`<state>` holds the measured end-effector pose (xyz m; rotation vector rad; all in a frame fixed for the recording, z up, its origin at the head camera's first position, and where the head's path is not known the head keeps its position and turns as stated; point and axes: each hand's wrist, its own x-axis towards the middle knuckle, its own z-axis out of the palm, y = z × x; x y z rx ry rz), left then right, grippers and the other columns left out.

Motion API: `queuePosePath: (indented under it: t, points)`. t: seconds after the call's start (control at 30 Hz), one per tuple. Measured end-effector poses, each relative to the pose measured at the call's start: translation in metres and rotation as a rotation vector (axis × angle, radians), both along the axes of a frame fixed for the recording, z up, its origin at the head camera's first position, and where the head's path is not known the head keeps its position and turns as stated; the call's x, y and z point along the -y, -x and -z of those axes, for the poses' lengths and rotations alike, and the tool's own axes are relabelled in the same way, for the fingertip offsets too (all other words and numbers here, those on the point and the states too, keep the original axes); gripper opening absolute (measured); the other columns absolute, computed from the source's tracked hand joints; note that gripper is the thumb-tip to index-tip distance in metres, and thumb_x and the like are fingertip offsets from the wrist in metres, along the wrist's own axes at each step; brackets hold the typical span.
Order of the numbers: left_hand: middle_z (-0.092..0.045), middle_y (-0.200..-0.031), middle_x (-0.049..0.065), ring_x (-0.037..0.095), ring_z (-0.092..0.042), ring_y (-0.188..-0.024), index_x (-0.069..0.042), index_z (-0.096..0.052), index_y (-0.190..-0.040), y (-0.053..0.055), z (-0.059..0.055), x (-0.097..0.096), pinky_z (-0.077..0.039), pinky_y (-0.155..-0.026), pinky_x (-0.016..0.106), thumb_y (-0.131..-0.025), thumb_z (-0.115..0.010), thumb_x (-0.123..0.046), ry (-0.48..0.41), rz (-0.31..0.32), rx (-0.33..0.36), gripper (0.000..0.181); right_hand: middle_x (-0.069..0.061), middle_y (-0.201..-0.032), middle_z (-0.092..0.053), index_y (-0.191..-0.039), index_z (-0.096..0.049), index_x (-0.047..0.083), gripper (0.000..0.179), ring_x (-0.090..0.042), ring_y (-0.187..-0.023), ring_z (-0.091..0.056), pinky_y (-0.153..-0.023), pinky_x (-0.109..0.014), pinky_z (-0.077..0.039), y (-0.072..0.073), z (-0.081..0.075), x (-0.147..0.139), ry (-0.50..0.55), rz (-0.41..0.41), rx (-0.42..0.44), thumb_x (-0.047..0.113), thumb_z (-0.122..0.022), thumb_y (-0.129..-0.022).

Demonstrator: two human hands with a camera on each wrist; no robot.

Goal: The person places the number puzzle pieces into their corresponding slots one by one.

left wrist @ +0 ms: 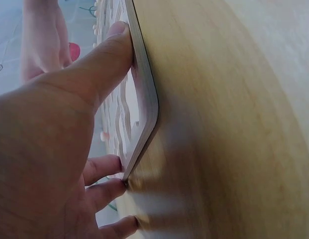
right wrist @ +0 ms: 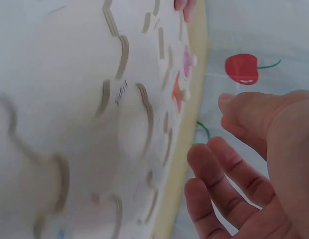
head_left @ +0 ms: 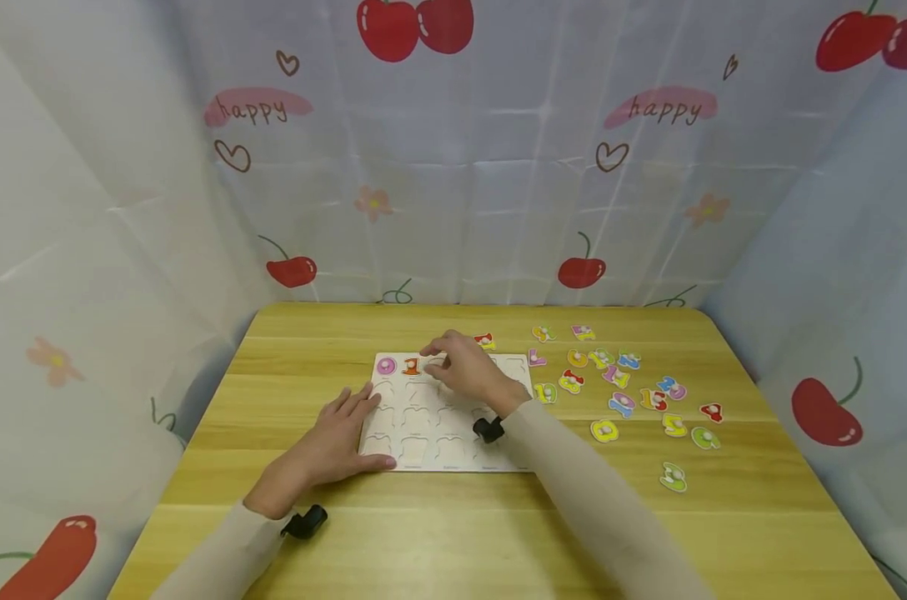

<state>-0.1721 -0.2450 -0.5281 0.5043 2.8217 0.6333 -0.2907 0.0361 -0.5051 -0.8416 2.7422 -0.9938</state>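
Pale wooden puzzle board [head_left: 433,422], rectangular, recessed, mid yellow wood-grain table [head_left: 423,542]. Left hand [head_left: 339,439]: unclenched, at its eight-o'clock edge. Right hand [head_left: 464,369]: over twelve, loosely bent, apparently empty; recess beneath obscured. Step, presumably: filling top row, purple round piece [head_left: 386,366] and orange-red piece [head_left: 411,367] seated toward ten. Next likely requires one of the colourful number-shaped loose pieces [head_left: 604,430], crowding three; open room at six.

The right sleeve [head_left: 588,500] hides the near right corner of the board [head_left: 433,442]; words [head_left: 413,467] along its near edge are too small to read; the head view crops the worktop [head_left: 423,542].
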Motion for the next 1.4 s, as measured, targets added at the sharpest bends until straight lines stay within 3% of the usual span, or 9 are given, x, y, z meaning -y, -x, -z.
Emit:
queuePosePath:
  t: [0.3, 0.63, 0.83, 1.0, 1.2, 1.4]
  points:
    - [-0.029, -0.192, 0.026, 0.065, -0.023, -0.175, 0.002, -0.039, -0.178, 0.002, 0.002, 0.001, -0.023, -0.142, 0.080, -0.093, -0.095, -0.062, 0.000, -0.003, -0.015, 0.120, -0.013, -0.135, -0.078, -0.138, -0.084, 0.009, 0.028, -0.021, -0.102, -0.079, -0.092, -0.040, -0.066, -0.017, -0.016, -0.056, -0.046, -0.005, -0.117, 0.019, -0.080, -0.112]
    - [-0.027, -0.193, 0.025, 0.064, -0.022, -0.176, 0.002, -0.039, -0.179, 0.003, 0.003, 0.004, -0.021, -0.144, 0.078, -0.094, -0.094, -0.062, -0.004, 0.007, -0.014, 0.120, -0.017, -0.132, -0.079, -0.134, -0.084, 0.007, 0.025, -0.029, -0.106, -0.078, -0.091, -0.047, -0.066, -0.038, -0.023, -0.132, -0.058, 0.012, -0.102, 0.018, -0.081, -0.111]
    - [-0.026, -0.193, 0.025, 0.062, -0.021, -0.177, 0.002, -0.038, -0.179, 0.002, 0.004, 0.005, -0.021, -0.144, 0.077, -0.095, -0.093, -0.061, -0.010, 0.009, -0.008, 0.119, -0.014, -0.131, -0.081, -0.131, -0.085, 0.008, 0.022, -0.030, -0.107, -0.078, -0.092, -0.048, -0.065, -0.056, -0.019, -0.178, -0.083, 0.017, -0.098, 0.015, -0.082, -0.110]
    - [-0.026, -0.193, 0.024, 0.062, -0.021, -0.177, 0.002, -0.039, -0.179, 0.003, 0.003, 0.004, -0.022, -0.144, 0.077, -0.095, -0.094, -0.060, -0.014, 0.009, -0.010, 0.118, -0.006, -0.125, -0.080, -0.130, -0.086, 0.013, 0.022, -0.022, -0.104, -0.080, -0.095, -0.049, -0.068, -0.075, -0.015, -0.211, -0.081, 0.012, -0.081, 0.018, -0.086, -0.108]
    - [-0.025, -0.194, 0.024, 0.062, -0.022, -0.177, 0.002, -0.039, -0.179, 0.003, 0.000, 0.003, -0.023, -0.144, 0.078, -0.095, -0.094, -0.060, -0.014, 0.006, -0.004, 0.117, 0.004, -0.115, -0.081, -0.125, -0.087, 0.017, 0.028, -0.012, -0.096, -0.075, -0.088, -0.035, -0.068, -0.102, -0.006, -0.245, -0.054, -0.037, -0.115, 0.018, -0.096, -0.099]
    - [-0.025, -0.194, 0.024, 0.062, -0.021, -0.177, 0.002, -0.039, -0.179, 0.002, 0.000, 0.003, -0.023, -0.143, 0.078, -0.095, -0.093, -0.061, -0.013, 0.004, 0.007, 0.118, 0.009, -0.112, -0.077, -0.123, -0.087, 0.022, 0.031, -0.007, -0.092, -0.065, -0.080, -0.026, -0.059, -0.129, 0.009, -0.269, -0.021, -0.085, -0.094, 0.029, -0.100, -0.096]
